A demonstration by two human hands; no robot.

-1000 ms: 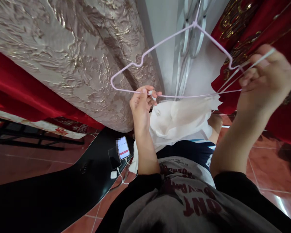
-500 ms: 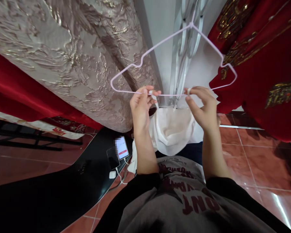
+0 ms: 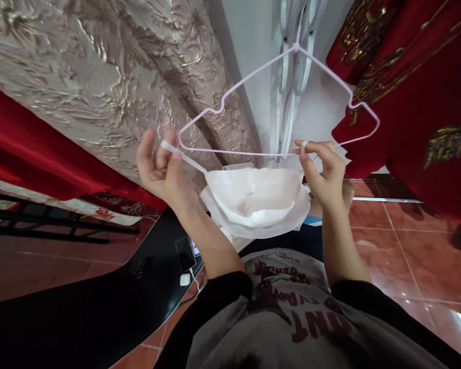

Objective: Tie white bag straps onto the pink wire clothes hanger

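A pale lilac clothes hanger point(image 3: 296, 47) is in front of me with its hook upward. Below its bottom bar spreads a white cloth garment point(image 3: 249, 192), layered and sheer at the edge. Off the hanger's left end, my left hand point(image 3: 163, 166) pinches a white strap point(image 3: 194, 163) that runs taut from the garment's left corner and lies across the fingers. My right hand point(image 3: 326, 169) is closed at the right part of the bottom bar, with a white loop point(image 3: 304, 146) round its index finger. Where that loop leads is hidden.
At left hangs a pinkish embossed fabric point(image 3: 119, 77); red embroidered garments point(image 3: 407, 102) hang at right. White metal scrollwork point(image 3: 288, 87) rises behind the hanger. A black glossy table point(image 3: 100, 307) at lower left bears a phone point(image 3: 185, 253) and a charger point(image 3: 185, 279).
My left hand has moved left off the hanger's bar, drawing the strap out. The garment has spread wider and shifted left. My right hand has stayed nearly in place.
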